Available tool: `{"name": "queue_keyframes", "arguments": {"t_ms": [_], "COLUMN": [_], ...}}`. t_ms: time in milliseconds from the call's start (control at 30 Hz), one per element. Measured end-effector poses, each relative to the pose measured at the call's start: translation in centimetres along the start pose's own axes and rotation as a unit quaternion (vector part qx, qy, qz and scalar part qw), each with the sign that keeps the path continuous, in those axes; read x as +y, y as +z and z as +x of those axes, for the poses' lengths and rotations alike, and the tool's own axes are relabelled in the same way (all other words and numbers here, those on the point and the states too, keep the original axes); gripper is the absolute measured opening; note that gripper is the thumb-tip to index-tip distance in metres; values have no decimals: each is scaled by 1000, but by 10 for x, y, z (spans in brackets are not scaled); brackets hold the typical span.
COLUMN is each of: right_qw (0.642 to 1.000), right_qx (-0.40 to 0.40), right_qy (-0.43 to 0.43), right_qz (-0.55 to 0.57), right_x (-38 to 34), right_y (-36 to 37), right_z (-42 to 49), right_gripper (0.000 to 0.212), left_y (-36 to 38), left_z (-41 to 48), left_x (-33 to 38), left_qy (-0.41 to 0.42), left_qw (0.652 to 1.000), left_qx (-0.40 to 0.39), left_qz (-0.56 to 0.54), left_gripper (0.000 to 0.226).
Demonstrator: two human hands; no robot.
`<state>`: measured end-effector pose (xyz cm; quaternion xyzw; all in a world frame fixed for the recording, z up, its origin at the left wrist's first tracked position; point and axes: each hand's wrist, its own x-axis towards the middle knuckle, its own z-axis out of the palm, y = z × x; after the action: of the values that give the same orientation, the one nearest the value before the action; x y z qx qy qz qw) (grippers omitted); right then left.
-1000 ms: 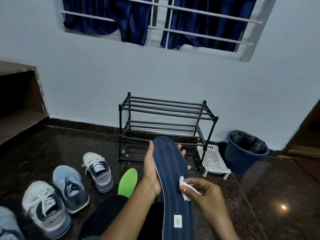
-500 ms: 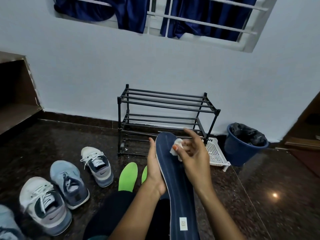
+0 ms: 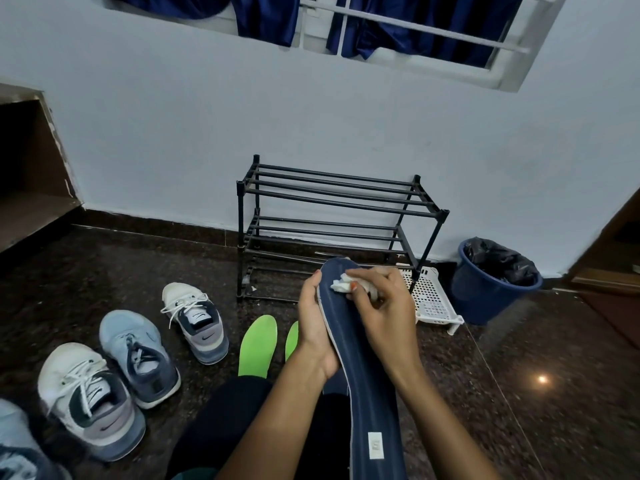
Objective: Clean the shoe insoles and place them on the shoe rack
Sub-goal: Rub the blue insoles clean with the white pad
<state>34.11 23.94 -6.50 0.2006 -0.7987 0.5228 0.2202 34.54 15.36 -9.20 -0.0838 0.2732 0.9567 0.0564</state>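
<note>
My left hand [image 3: 313, 320] grips a long navy blue insole [image 3: 367, 382] from its left edge, holding it up over my lap. My right hand [image 3: 384, 306] pinches a crumpled white wipe [image 3: 341, 284] and presses it on the insole's toe end. Two bright green insoles [image 3: 258, 344] lie on the dark floor just left of my hands, the second one mostly hidden behind my left hand. A black metal shoe rack [image 3: 332, 216] with bare bars stands against the wall behind the insole.
Several sneakers [image 3: 195, 322] sit on the floor at the left. A white perforated plastic stand [image 3: 433, 299] and a blue bin [image 3: 491, 285] with a black liner are right of the rack. A wooden step is at far left, a door frame at far right.
My right hand moved the wipe from the middle of the insole up to its toe end. The view has tilted down slightly.
</note>
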Motion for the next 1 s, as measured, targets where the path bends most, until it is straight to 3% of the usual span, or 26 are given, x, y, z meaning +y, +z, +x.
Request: {"name": "queue_keyframes", "arguments": {"t_ms": [167, 333, 533, 667, 867, 1000], "right_qw": [997, 987, 980, 983, 988, 988], "right_qx": [-21, -39, -5, -19, -40, -11], "right_qy": [-50, -86, -84, -84, -66, -59], "right_qz": [-61, -131, -181, -160, -132, -144], "right_x": [6, 6, 3, -1, -9, -8], "right_y": [3, 4, 7, 11, 11, 7], "right_z": [-3, -3, 4, 0, -3, 14], "right_gripper": [16, 15, 19, 11, 13, 13], "left_y": [1, 5, 4, 6, 9, 13], "left_z": [1, -2, 1, 2, -1, -5], "left_x": [1, 3, 0, 3, 1, 0], "left_qy": [-16, -38, -1, 9, 3, 10], "left_qw": [1000, 999, 1000, 999, 998, 997], "left_qx": [1, 21, -22, -4, -46, -60], "left_qz": [2, 11, -22, -34, -42, -48], "left_gripper": [55, 79, 49, 45, 58, 42]}}
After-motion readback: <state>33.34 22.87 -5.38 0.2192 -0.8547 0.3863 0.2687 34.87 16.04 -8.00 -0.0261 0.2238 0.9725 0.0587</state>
